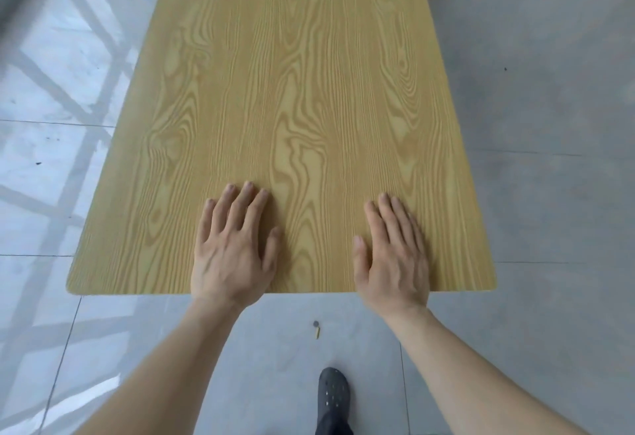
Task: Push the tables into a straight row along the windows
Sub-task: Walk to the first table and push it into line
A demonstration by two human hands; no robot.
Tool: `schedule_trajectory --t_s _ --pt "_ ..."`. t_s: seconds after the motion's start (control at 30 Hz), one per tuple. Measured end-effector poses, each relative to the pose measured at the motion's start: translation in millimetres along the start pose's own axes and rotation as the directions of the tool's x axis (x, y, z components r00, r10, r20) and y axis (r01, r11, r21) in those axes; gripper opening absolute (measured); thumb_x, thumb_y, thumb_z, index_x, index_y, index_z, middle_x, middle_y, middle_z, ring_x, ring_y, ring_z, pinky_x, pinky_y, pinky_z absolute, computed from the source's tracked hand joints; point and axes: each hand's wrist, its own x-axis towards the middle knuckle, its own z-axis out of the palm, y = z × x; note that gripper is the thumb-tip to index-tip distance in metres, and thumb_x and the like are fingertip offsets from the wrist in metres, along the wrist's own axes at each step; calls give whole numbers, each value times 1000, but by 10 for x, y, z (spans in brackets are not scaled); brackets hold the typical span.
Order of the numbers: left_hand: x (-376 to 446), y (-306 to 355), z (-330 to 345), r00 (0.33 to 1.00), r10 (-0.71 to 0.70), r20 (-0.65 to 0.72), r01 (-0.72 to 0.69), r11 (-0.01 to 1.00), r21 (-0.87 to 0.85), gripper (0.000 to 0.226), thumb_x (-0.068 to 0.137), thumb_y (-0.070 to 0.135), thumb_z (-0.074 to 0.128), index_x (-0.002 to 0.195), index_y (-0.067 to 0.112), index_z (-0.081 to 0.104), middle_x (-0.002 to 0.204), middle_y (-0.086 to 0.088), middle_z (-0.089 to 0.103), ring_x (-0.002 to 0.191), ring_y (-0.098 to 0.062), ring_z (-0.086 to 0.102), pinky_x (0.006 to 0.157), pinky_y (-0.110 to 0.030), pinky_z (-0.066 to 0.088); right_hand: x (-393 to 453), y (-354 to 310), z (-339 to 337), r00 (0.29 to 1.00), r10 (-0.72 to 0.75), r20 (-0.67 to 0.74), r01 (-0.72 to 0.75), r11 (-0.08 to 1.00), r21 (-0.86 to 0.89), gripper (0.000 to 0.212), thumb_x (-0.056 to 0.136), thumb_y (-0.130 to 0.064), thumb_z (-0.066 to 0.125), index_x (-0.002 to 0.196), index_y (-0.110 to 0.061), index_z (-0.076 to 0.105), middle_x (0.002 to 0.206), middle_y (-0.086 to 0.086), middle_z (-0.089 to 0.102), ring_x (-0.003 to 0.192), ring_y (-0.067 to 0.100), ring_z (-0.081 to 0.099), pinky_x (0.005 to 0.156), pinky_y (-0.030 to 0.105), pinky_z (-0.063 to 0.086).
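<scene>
Grey floor tiles [549, 125] fill the view, and along the left side they carry bright patches of window light crossed by dark bars of shadow. On this floor stands 1 table [292, 91] with a yellow wood-grain top, seen from above; it runs lengthwise away from the viewer, its far end cut off by the top of the frame, and its 2 near corners are rounded.

Both bare hands lie palm-down on the top at the near edge — neither grasps anything. The left hand [233, 249] rests left of the middle of that edge with its fingers spread and pointing away. The right hand [393, 256] rests right of the middle, fingers straight and close together, thumb out to the side. The heels of both palms sit right at the edge, and the forearms reach in from the bottom of the frame.

Below the near edge, on the floor between the arms, lie 2 small bits of debris [316, 330] — 1 dark and round, 1 yellowish. Nearer the viewer is 1 dark perforated shoe [333, 391].
</scene>
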Motion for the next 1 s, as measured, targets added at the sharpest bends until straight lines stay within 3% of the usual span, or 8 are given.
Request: schedule_trajectory --t_s 0.3,0.73,1.0 --pt "318 -51 -12 1000 6 26 -6 1000 21 62 101 50 35 156 22 35 164 1 31 156 -23 14 126 -48 11 302 -34 59 1000 9 -5 -9 1000 -12 58 103 -39 32 152 -10 44 164 10 33 156 24 20 125 49 21" --pt "1686 -142 71 999 9 -31 -9 1000 18 60 100 49 37 153 21 39 163 0 35 155 -24 18 126 -47 10 1623 54 351 995 -5 -100 5 1000 3 56 101 -36 39 149 -10 47 161 10 38 154 26 26 124 48 22" --pt "1698 -127 22 1000 13 -15 -13 1000 26 61 101 48 37 155 21 36 164 0 33 156 -25 17 126 -47 10 1644 50 300 997 -13 -81 12 1000 -21 57 101 -35 38 151 -9 45 162 10 36 155 26 23 124 49 21"
